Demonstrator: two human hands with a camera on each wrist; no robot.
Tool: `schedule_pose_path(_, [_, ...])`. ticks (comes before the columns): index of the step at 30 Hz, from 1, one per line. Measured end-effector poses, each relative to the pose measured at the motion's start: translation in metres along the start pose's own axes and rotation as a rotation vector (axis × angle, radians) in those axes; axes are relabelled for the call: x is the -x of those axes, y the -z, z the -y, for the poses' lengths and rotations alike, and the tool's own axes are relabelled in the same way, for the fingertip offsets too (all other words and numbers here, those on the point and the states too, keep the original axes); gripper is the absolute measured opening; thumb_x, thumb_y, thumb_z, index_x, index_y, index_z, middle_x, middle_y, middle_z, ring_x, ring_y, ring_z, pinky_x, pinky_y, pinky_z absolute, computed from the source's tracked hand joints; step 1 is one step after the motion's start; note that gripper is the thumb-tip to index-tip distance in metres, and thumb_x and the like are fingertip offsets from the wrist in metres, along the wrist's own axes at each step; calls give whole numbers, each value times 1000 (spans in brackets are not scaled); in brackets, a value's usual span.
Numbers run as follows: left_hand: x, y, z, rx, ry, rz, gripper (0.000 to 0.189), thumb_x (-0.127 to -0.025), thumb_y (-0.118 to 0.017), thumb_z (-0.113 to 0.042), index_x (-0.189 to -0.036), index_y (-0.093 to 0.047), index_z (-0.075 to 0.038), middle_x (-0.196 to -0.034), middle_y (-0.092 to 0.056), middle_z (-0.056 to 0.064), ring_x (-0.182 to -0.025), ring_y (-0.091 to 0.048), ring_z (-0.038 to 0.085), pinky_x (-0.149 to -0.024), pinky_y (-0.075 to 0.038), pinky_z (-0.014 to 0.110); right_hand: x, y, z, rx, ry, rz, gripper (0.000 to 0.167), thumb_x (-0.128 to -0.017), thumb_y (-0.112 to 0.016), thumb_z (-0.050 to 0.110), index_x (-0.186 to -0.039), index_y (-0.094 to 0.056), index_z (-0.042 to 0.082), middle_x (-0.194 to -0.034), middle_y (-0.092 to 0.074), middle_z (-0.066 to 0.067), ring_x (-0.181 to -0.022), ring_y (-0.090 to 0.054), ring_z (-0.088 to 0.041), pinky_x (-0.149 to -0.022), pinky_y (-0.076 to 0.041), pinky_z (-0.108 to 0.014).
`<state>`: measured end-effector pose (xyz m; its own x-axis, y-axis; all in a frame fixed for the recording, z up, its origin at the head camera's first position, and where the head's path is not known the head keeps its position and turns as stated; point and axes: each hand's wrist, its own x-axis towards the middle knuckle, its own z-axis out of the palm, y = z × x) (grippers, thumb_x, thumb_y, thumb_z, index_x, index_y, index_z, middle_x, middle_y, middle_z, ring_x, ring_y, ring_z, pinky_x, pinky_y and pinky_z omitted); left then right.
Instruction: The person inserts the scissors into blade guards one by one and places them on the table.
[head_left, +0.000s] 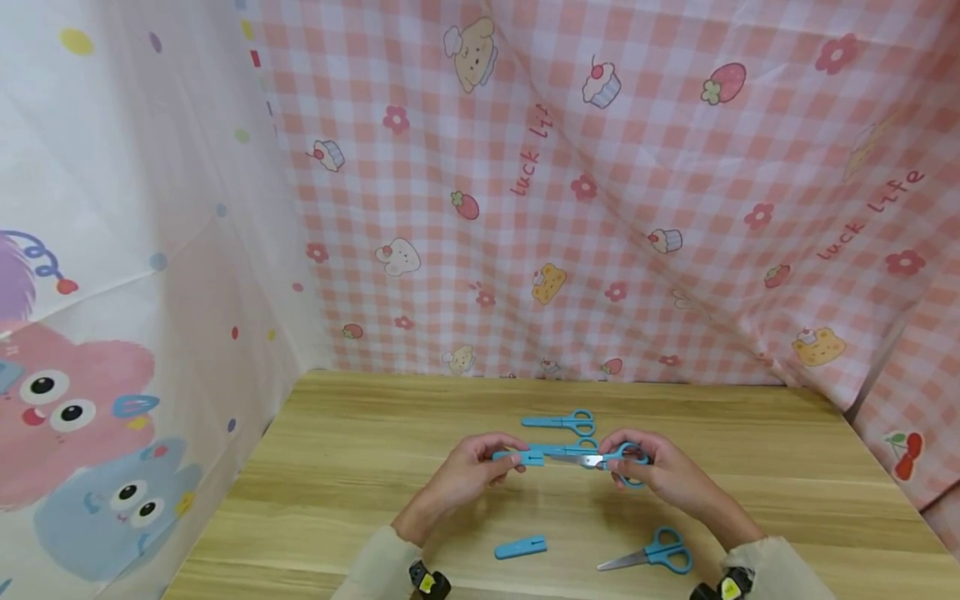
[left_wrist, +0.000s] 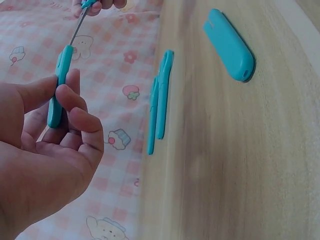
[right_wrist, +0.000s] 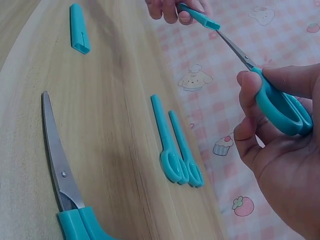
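My left hand pinches a light-blue scissors sheath between thumb and fingers, its slotted mouth facing right. My right hand holds small scissors by their blue handles, thumb on one side and fingers on the other. Their blades are closed together and point left. In the right wrist view the blade tip meets the sheath's mouth; how far it reaches inside cannot be made out. Both hands are above the table. Part of the sheath is hidden by the left fingers.
Nearer me lie a loose blue sheath and bare-bladed scissors on the wooden table. Behind the hands are two sheathed scissors side by side, the farther pair in plain view. A checked curtain hangs at the table's back edge.
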<state>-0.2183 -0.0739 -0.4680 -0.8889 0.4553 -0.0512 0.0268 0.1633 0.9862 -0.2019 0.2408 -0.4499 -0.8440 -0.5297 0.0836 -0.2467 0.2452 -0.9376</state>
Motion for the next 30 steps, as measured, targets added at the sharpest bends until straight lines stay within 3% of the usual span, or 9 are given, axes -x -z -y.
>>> schedule_pose_path(18, [-2,0,0,41,27,13,17,-97,-63,-15,-112,-72,-13,-101,-72,18,-68,-52,11,-64,-46,24,-3,-4,3,-16,6,12,25,-101,-56,12,-115,-56,-8,-82,-63,-21,-76,-62,-33,-66,-49,-34])
schedule_pose_path(25, [-1,0,-1,22,27,12,16,-98,-63,-15,-111,-72,-16,-97,-74,8,-69,-53,12,-66,-48,28,-4,-5,4,-14,-6,12,21,-101,-55,12,-114,-57,-5,-83,-62,-22,-76,-62,-33,-66,-49,-33])
schedule_pose_path(30, [-1,-1,-1,20,27,16,16,-98,-63,-16,-111,-72,-17,-98,-74,10,-69,-53,13,-68,-48,30,-5,-6,4,-24,-9,18,20,-101,-54,9,-115,-57,-6,-84,-62,-24,-76,-63,-33,-67,-51,-35])
